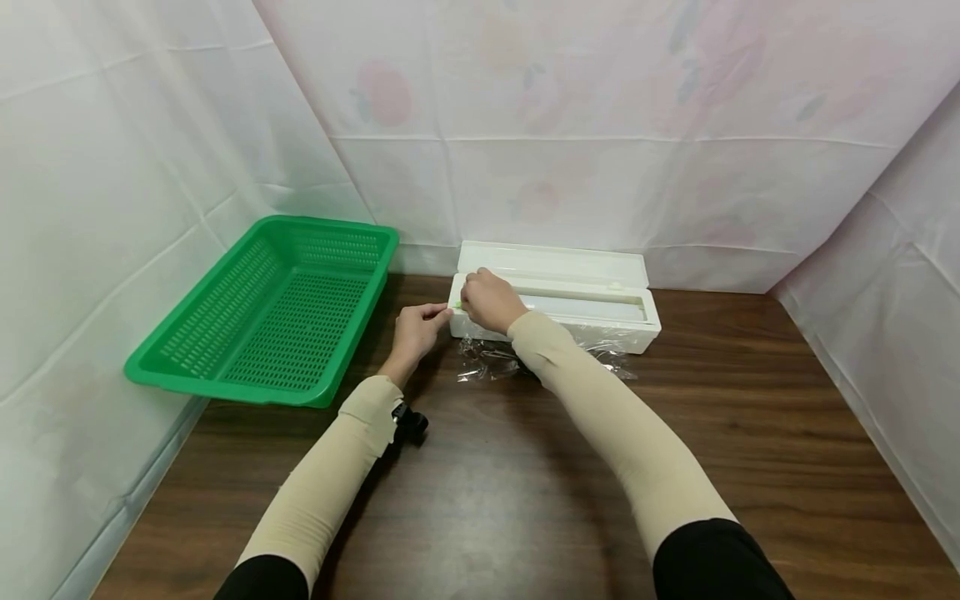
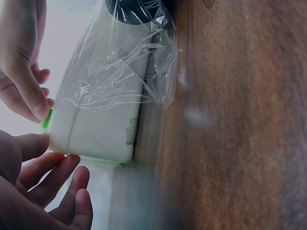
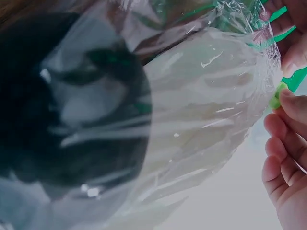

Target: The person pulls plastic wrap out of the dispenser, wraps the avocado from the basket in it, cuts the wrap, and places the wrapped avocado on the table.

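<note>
A white cling-film dispenser box (image 1: 585, 310) stands at the back of the wooden table (image 1: 487, 500) with its lid up. Crumpled clear film (image 1: 487, 360) hangs from its front onto the table. My right hand (image 1: 480, 298) is curled over the box's left end, fingertips pinching a small green slider (image 2: 46, 120) there. In the right wrist view the slider (image 3: 276, 98) shows beside those fingers (image 3: 283, 143), behind film (image 3: 201, 120) draped across the lens. My left hand (image 1: 420, 323) lies just left of the box, fingers relaxed, its thumb (image 2: 26, 146) touching the box's corner (image 2: 91, 134).
A green perforated plastic basket (image 1: 277, 308) with nothing in it sits at the table's left, overhanging the edge. White draped sheets close in the back and both sides. Bare wood lies in front of and to the right of the box.
</note>
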The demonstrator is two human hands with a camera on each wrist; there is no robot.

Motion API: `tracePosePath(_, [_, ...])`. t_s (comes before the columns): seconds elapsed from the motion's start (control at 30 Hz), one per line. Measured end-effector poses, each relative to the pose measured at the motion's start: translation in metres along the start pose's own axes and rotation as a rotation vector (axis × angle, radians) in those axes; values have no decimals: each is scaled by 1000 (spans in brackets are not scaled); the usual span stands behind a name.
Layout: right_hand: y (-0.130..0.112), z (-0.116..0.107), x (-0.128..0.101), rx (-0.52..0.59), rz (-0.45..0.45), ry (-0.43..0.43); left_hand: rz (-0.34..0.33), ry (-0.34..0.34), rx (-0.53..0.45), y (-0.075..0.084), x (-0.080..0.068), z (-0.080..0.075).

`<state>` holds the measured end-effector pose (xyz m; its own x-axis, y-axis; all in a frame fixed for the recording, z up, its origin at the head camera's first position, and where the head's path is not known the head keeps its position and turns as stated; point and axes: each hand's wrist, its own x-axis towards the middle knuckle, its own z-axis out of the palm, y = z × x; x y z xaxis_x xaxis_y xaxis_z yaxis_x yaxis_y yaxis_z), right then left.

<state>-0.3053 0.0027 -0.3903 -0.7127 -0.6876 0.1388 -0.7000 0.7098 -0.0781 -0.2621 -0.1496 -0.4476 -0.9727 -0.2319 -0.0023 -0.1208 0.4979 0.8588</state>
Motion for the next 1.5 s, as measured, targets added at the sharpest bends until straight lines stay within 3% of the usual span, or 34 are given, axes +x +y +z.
tracePosePath(0.37, [7,-1,-7,-25,-32,29,-25,2,-11,4,0,2])
tracePosePath(1.07, [1,-4,-1,-16,11,-37,-20,47,6,4,-3,2])
tracePosePath(1.5, [9,-6,-10,-75,-66,-27,1,88,2,0,-7,4])
